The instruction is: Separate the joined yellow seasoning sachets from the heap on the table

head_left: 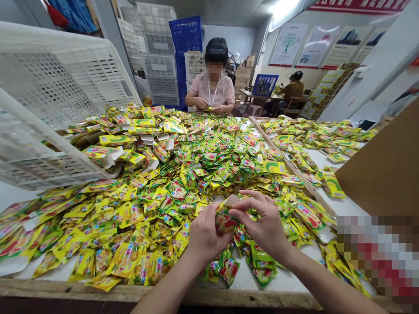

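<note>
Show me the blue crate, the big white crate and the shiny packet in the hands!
blue plastic crate (186,35), head view, point on its front wall.
white plastic crate (62,87), head view, point on its slotted side wall.
foil packet (223,221), head view, point on its printed front.

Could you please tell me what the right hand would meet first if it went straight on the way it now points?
The right hand would first meet the red-and-yellow sachet held by the left hand; its fingers seem already against it, though depth is unclear.
</note>
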The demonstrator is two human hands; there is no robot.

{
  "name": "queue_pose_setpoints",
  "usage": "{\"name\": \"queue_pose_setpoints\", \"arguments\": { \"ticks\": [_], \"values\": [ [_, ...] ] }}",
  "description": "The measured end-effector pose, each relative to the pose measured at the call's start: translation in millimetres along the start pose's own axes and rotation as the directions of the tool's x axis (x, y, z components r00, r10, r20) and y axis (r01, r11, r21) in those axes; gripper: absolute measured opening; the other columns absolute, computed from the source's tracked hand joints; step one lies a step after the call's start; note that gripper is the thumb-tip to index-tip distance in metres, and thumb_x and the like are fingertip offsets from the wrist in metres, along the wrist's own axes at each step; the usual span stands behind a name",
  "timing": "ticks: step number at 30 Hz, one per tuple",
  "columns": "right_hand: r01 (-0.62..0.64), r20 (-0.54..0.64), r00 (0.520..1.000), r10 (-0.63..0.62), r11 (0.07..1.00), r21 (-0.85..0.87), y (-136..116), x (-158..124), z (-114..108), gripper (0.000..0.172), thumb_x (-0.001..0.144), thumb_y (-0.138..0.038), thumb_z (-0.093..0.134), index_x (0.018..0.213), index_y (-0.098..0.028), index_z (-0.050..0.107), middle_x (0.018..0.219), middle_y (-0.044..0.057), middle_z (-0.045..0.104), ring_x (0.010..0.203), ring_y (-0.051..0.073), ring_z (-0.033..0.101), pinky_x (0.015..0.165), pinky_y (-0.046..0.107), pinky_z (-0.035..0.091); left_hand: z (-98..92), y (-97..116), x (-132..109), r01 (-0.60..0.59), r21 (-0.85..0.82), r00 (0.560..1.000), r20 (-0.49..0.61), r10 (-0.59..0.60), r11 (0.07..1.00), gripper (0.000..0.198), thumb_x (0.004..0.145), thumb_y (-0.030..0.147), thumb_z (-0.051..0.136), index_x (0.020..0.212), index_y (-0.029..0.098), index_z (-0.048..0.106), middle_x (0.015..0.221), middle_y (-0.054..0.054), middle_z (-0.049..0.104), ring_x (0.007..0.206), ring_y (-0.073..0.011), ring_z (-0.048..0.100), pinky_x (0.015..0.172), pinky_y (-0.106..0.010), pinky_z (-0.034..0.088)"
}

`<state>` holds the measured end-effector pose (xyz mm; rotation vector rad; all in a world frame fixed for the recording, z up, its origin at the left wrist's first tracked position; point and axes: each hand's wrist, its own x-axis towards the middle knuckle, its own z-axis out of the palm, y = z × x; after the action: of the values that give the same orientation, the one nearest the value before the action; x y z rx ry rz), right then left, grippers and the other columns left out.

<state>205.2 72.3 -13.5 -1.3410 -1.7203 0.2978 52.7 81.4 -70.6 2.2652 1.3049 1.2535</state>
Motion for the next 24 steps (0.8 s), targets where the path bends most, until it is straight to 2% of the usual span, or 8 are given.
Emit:
{"name": "queue_pose_setpoints", "arguments": {
  "ticks": [3,7,10,12,14,16,19,24],
  "values": [
    [0.012,0.101,0.995,-0.009,0.999,-0.035,1,-13,7,0.011,0.08,-0.035,0.064,0.076,-0.028,0.071,0.087,0.005,0.074,0.107,0.032,0.059,0.098,0.057,0.026,-0.1,-2,-1,0.02,-0.034,0.999,0.032,-0.019,0.999,0.043,0.075,0.031,0.059,0.114,0.02,0.044,0.099,-0.008,0.066,0.088,-0.0244,0.066,0.073,-0.034,0.053],
    [-0.086,0.221,0.971,0.086,0.996,-0.01,1,-18,5,0.011,0.072,-0.037,0.07,0.077,-0.027,0.069,0.088,0.003,0.073,0.101,0.031,0.061,0.102,0.063,0.017,-0.1,-4,-2,-0.04,-0.045,0.995,0.085,0.044,0.998,0.041,0.076,0.034,0.059,0.112,0.019,0.047,0.095,-0.008,0.065,0.085,-0.0253,0.064,0.07,-0.036,0.052],
    [-0.263,0.199,0.953,0.228,0.949,0.172,3,-11,0,0.018,0.073,-0.042,0.069,0.075,-0.024,0.07,0.082,0.006,0.073,0.085,0.026,0.064,0.093,0.052,0.038,-2.9,-1,2,-0.003,-0.071,1.0,0.001,0.003,0.997,0.048,0.075,0.034,0.065,0.117,0.02,0.047,0.103,-0.009,0.062,0.095,-0.0253,0.061,0.081,-0.038,0.05],
    [-0.402,0.24,0.911,0.335,0.85,0.341,3,-6,-4,0.029,0.071,-0.048,0.069,0.08,-0.02,0.07,0.082,0.008,0.073,0.078,0.023,0.065,0.079,0.04,0.048,-5.8,1,5,0.082,-0.135,0.996,-0.032,-0.087,0.987,0.058,0.073,0.036,0.07,0.123,0.022,0.045,0.112,-0.009,0.059,0.104,-0.0247,0.058,0.089,-0.039,0.047],
    [-0.484,0.325,0.87,0.371,0.769,0.418,3,-2,-6,0.036,0.07,-0.052,0.069,0.082,-0.018,0.069,0.082,0.008,0.073,0.077,0.021,0.065,0.072,0.033,0.05,-8.0,0,8,0.152,-0.218,0.988,0.024,-0.15,0.964,0.059,0.07,0.036,0.073,0.121,0.023,0.046,0.113,-0.007,0.059,0.104,-0.0231,0.058,0.088,-0.037,0.047],
    [-0.509,0.409,0.845,0.345,0.752,0.419,3,-1,-6,0.038,0.071,-0.055,0.067,0.08,-0.017,0.069,0.078,0.007,0.072,0.073,0.019,0.064,0.069,0.031,0.05,-8.9,-1,9,0.175,-0.27,0.984,0.087,-0.157,0.947,0.052,0.068,0.036,0.075,0.113,0.023,0.052,0.107,-0.005,0.061,0.098,-0.0217,0.059,0.084,-0.035,0.049],
    [-0.55,0.518,0.798,0.307,0.721,0.421,5,-3,-4,0.039,0.074,-0.055,0.065,0.079,-0.017,0.069,0.076,0.004,0.072,0.071,0.017,0.063,0.069,0.029,0.049,-7.9,-4,9,0.162,-0.279,0.986,0.083,-0.144,0.947,0.053,0.063,0.037,0.08,0.106,0.022,0.055,0.101,-0.004,0.062,0.093,-0.0212,0.059,0.081,-0.034,0.049],
    [-0.661,0.596,0.73,0.333,0.566,0.493,15,-17,5,0.038,0.075,-0.053,0.066,0.09,-0.019,0.07,0.088,0.004,0.074,0.08,0.019,0.065,0.078,0.032,0.05,-4.1,-3,5,0.146,-0.256,0.989,0.071,-0.132,0.956,0.058,0.056,0.041,0.083,0.104,0.022,0.056,0.095,-0.004,0.062,0.089,-0.0213,0.059,0.079,-0.035,0.05]
  ]
}}
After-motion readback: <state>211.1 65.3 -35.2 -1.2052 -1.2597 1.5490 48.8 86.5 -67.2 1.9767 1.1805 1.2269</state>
